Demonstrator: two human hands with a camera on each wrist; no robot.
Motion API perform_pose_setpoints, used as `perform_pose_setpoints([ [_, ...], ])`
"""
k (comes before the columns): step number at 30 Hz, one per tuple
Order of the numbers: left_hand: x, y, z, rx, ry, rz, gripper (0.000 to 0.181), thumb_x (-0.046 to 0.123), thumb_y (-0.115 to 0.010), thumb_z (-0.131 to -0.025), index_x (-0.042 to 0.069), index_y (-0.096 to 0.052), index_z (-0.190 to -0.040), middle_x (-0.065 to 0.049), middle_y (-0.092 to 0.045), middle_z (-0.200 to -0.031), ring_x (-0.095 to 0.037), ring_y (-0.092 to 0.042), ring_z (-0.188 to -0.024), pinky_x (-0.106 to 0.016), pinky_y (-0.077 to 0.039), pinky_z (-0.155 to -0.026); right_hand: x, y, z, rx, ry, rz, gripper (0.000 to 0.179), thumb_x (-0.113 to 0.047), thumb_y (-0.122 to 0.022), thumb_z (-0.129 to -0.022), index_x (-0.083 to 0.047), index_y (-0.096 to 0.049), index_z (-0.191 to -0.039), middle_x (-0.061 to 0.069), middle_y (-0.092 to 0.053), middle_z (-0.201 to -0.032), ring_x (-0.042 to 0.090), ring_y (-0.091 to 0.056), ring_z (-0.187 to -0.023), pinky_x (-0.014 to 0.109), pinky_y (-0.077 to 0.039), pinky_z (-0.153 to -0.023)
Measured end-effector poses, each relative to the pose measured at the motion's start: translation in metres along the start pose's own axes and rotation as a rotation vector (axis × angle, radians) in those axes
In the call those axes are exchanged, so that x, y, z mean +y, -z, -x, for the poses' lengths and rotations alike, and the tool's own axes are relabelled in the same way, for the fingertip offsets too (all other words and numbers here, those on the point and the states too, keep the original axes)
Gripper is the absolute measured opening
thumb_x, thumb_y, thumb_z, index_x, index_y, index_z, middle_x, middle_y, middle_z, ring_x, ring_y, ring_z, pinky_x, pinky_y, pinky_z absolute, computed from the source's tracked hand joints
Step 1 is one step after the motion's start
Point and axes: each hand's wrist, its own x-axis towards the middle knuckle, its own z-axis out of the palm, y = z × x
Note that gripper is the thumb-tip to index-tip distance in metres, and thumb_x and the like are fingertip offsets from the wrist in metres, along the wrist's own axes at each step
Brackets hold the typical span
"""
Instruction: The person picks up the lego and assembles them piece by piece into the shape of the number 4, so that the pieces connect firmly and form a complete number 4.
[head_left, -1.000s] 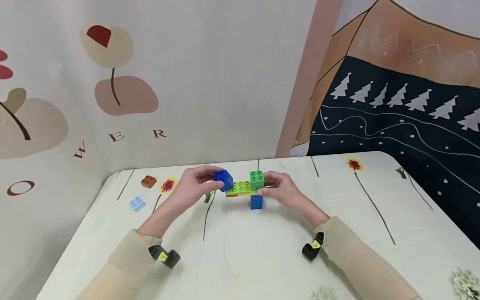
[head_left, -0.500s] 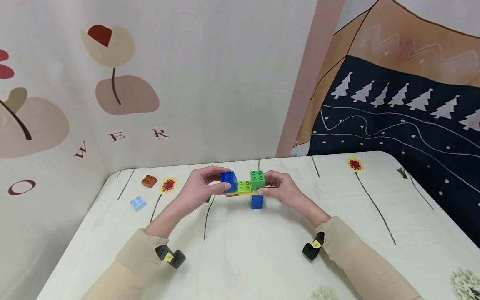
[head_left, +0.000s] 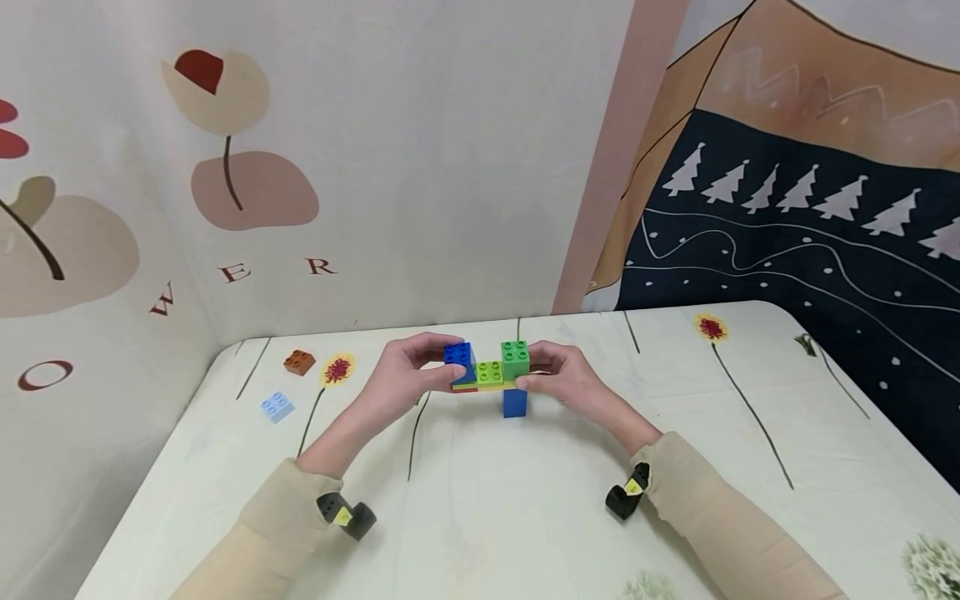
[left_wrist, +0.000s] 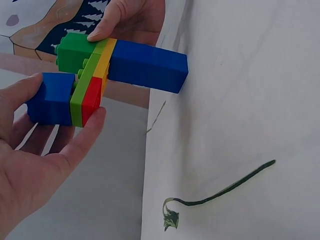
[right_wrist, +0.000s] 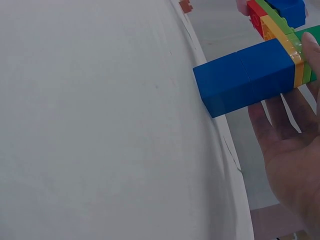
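My left hand (head_left: 401, 375) pinches a blue toy building brick (head_left: 459, 360), which sits against the left end of a lime plate (head_left: 489, 373). At the plate's other end stands a green brick (head_left: 515, 364), held between the thumb and fingers of my right hand (head_left: 570, 379). Under the lime plate lie a yellow plate (left_wrist: 106, 65) and a red plate (left_wrist: 91, 96), side by side. A column of two blue bricks (right_wrist: 245, 75) carries the right end, while the left end juts out unsupported. One left fingertip reaches under the red plate in the left wrist view.
On the white cloth-covered table (head_left: 480, 500), a brown brick (head_left: 299, 362) and a light blue brick (head_left: 277, 407) lie apart to the left. Flower stems are printed on the cloth. A printed curtain (head_left: 450, 167) hangs behind the table's back edge.
My left hand has moved right and brought the blue brick from a tilted position down onto the left end of the lime plate, now upright. The right hand has kept its hold.
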Motion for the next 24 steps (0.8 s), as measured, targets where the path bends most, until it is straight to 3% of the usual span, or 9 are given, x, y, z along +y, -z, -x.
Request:
perform_pose_setpoints([
  [10, -0.0013, -0.0047, -0.0018, 0.030, 0.002, 0.025, 0.040, 0.007, -0.077, -0.093, 0.004, -0.067, -0.131, -0.016, -0.065, -0.124, -0.036, -0.061, -0.116, -0.033, -0.061, -0.083, 0.0006, 0.0004, -0.0018, 0.003, 0.000, 0.007, 0.038, 0.001, -0.076, -0.089, 0.008, -0.065, -0.125, 0.016, -0.072, -0.113, 0.021, -0.069, -0.101, 0.025, -0.058, -0.081],
  [16, -0.0029, -0.0056, -0.0032, 0.027, -0.021, 0.011, 0.039, 0.007, -0.077, -0.092, 0.002, -0.067, -0.130, -0.016, -0.065, -0.124, -0.033, -0.062, -0.112, -0.032, -0.061, -0.081, 0.0012, 0.0008, -0.0029, -0.003, -0.004, 0.008, 0.039, 0.000, -0.076, -0.090, 0.008, -0.064, -0.127, 0.017, -0.072, -0.114, 0.023, -0.068, -0.103, 0.026, -0.058, -0.082],
  [24, -0.0023, -0.0046, -0.0050, 0.027, -0.002, 0.017, 0.039, 0.006, -0.078, -0.091, 0.004, -0.070, -0.129, -0.015, -0.066, -0.120, -0.031, -0.062, -0.109, -0.031, -0.061, -0.080, 0.0027, 0.0014, -0.0031, 0.002, -0.005, 0.004, 0.039, 0.000, -0.076, -0.089, 0.008, -0.065, -0.126, 0.017, -0.072, -0.113, 0.023, -0.069, -0.103, 0.026, -0.058, -0.082],
])
